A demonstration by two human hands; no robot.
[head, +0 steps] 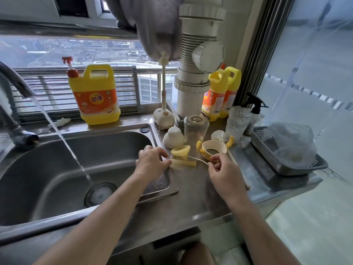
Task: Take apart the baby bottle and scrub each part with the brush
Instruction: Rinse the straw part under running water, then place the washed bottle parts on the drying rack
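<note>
A single camera sits on the person's head, facing forward and steeply down onto a steel counter (pixel 191 197). It is close in: both forearms enter from the near edge, and the left hand (pixel 152 161) and right hand (pixel 223 169), holding a straw (pixel 183 163) between them, sit near the middle of the frame. The sink (pixel 57 159) fills the near left and a grey basket (pixel 286 169) lies at the right. The window (pixel 57 52) spans the far side. The wide lens bows straight edges outward.

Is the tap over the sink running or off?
Running: a stream of water arcs from the faucet into the sink.
</note>
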